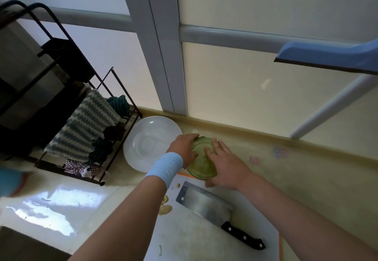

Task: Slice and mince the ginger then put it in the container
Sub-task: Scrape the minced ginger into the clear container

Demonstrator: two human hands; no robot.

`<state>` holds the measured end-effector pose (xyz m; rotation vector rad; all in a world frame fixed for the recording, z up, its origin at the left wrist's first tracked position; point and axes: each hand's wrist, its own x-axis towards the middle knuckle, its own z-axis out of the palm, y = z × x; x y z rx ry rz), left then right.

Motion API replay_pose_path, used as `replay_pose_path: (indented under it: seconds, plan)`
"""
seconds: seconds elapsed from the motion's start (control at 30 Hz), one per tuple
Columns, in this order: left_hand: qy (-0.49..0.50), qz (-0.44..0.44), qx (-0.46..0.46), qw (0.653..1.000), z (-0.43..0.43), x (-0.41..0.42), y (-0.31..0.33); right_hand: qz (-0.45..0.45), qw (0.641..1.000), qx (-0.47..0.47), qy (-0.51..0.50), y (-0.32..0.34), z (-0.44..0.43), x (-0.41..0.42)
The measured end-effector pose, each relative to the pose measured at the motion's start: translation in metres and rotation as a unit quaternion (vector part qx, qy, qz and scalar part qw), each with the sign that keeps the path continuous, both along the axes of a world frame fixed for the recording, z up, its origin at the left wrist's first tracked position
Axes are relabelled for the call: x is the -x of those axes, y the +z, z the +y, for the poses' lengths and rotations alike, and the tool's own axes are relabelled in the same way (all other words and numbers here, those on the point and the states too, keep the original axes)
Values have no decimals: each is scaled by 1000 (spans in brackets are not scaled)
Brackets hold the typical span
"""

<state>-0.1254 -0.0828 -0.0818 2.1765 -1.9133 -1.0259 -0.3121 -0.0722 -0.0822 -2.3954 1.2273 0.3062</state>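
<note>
Guard against tipping the container (201,165), a round, green, see-through dish straddling the far edge of the cutting board (255,230) and the bare desk (306,179), toward the far edge of the desk; seated partly on the board's lip, so probably prone to rocking and spilling under uneven pressure. Check the hold on both sides: left hand (184,148) curled round the far-left rim, right hand (227,166) laid over the top and right side with fingers straight and spread, thumb by the near rim; hands close together, joined only through the container. Expect some slipping on so smooth a wall, worse with damp fingers. Keep wrists and forearms clear of the knife (204,202), lying flat on the board just on the near side of the container, blade end toward the hands, black handle toward the board's near right corner. Avoid drawing the container straight back toward the near edge, for fear of striking the blade or dragging a wrist across it. Avoid shoving leftward into the white plate (147,144), just beside the left hand. Note the ginger (166,209): a few pale yellow slices and scraps on the board beside the left forearm, apart from the container, apparently coarse rather than finely minced. Cannot tell, through the tinted wall and the covering hands, whether any ginger already lies inside. Treat the transfer as unfinished with those pieces left on the board.
</note>
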Motion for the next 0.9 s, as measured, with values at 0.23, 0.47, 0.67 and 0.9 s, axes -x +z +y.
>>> replay_pose_path:
  seconds: [0.23, 0.47, 0.67, 0.9]
  plan:
    - [14, -10, -16, 1000, -9, 6, 4, 30, 995, 81, 51, -6, 6, 4]
    - [103, -76, 30, 991, 22, 28, 7, 23, 996, 78, 21, -10, 15, 1]
    - [248, 45, -35, 967, 33, 49, 10, -40, 998, 36, -29, -4, 20, 26]
    - [224, 237, -93, 941, 24, 112, -3, 45, 991, 63, -113, 8, 25, 99]
